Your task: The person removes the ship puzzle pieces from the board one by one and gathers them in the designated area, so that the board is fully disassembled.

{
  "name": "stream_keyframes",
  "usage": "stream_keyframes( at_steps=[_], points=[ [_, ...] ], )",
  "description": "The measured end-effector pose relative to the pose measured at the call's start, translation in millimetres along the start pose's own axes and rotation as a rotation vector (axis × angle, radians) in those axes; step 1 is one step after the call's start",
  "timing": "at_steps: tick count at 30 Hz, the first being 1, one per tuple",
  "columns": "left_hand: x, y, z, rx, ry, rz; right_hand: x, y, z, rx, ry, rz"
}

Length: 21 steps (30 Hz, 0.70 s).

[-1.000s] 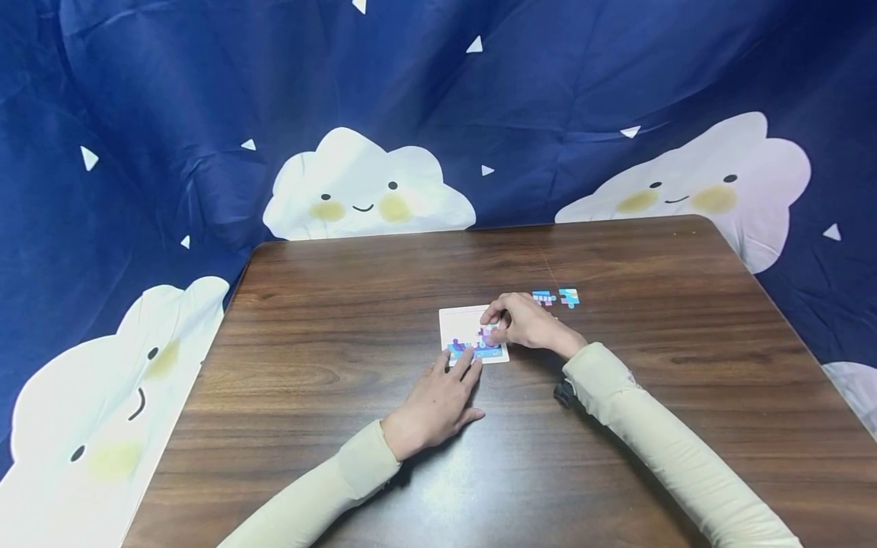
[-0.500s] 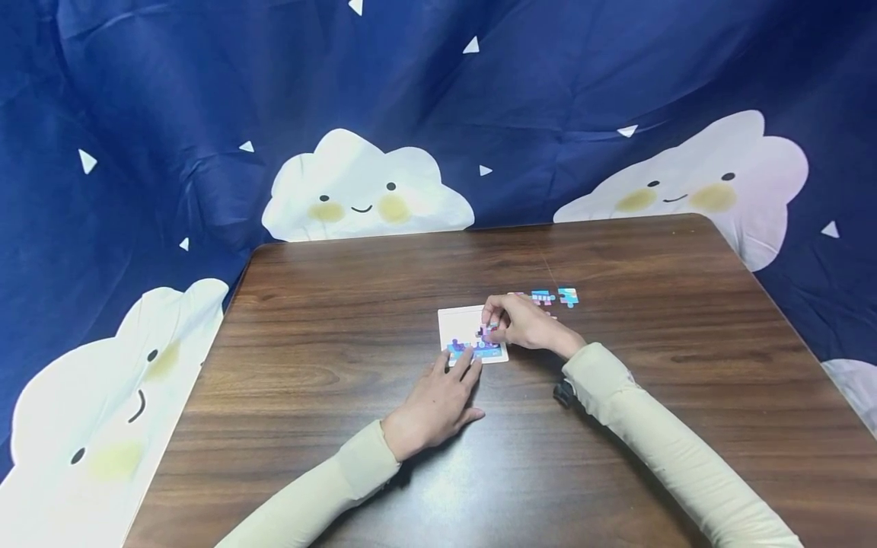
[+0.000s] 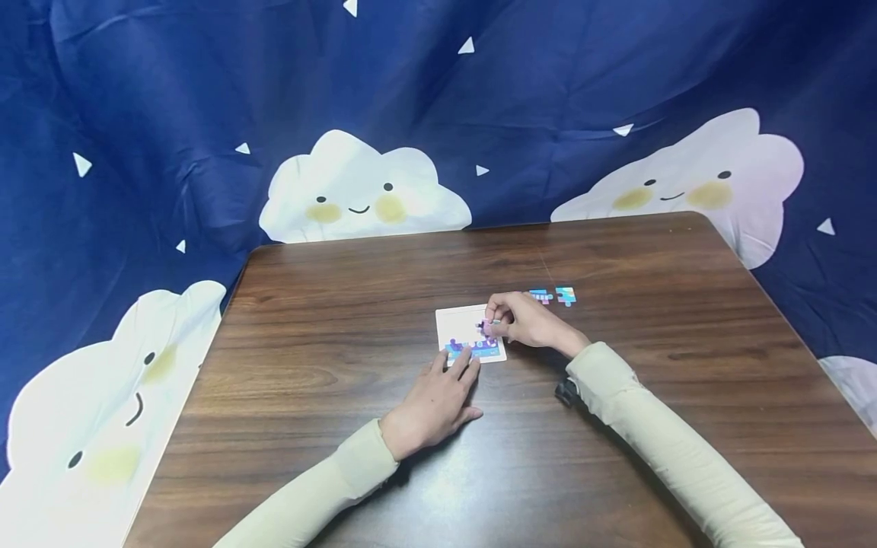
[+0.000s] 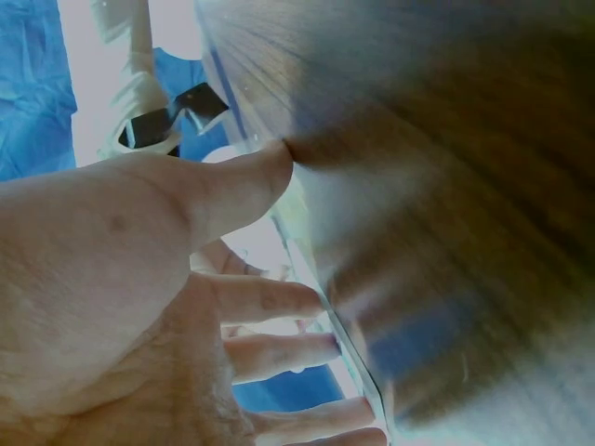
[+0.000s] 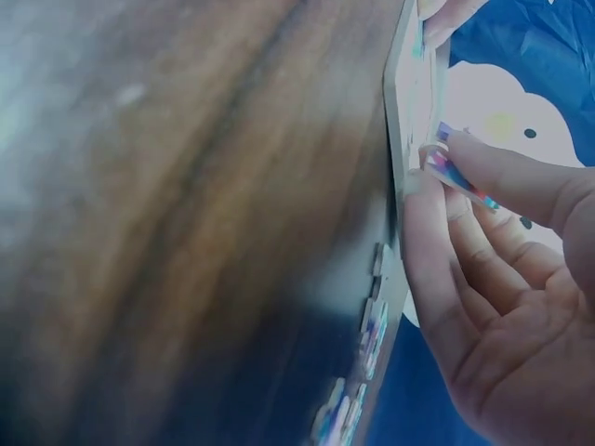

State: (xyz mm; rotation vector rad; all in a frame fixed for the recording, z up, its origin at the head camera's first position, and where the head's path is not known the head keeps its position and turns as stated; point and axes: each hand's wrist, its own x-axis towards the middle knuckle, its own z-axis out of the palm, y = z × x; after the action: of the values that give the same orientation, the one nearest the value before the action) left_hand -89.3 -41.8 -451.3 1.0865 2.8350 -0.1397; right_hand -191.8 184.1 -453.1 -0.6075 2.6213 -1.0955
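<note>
A white puzzle tray (image 3: 448,320) lies on the wooden table, with blue and purple pieces fitted along its near side. My right hand (image 3: 530,320) is over the tray's right side, pinching a colourful jigsaw piece (image 5: 456,177) between thumb and fingers. In the right wrist view that piece is tilted, close over the tray. My left hand (image 3: 432,403) has its fingers extended, the fingertips resting at the tray's near edge. From the left wrist view, the thumb (image 4: 246,190) is spread apart from the other fingers.
Loose jigsaw pieces lie beyond the right hand, among them a blue one (image 3: 566,295) and another (image 3: 540,296) partly behind that hand. Several show stacked in depth in the right wrist view. A blue cloud-patterned curtain (image 3: 514,99) hangs behind the table (image 3: 308,304).
The right hand has shifted very slightly to the right over the tray, still pinching the jigsaw piece. The left hand stays at the tray's near edge. The head view has drifted slightly.
</note>
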Motion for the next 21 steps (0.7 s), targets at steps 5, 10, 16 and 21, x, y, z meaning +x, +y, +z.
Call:
stream_keyframes(
  at_steps=[5,10,16,21],
  points=[
    [0.8,-0.2,-0.1,-0.033,0.001,-0.002,-5.9,6.1,-2.4,0.066,-0.005,0.018],
    [3.0,-3.3,-2.6,-0.072,0.019,0.022,-14.8,14.5,-11.9,0.09,0.018,0.042],
    [4.9,-7.8,-3.4,-0.082,0.053,0.027,-25.8,27.5,-30.1,0.076,0.11,0.067],
    [5.0,-9.7,-1.6,-0.087,0.055,0.002,-37.3,35.9,-47.0,0.056,0.165,0.119]
  ],
)
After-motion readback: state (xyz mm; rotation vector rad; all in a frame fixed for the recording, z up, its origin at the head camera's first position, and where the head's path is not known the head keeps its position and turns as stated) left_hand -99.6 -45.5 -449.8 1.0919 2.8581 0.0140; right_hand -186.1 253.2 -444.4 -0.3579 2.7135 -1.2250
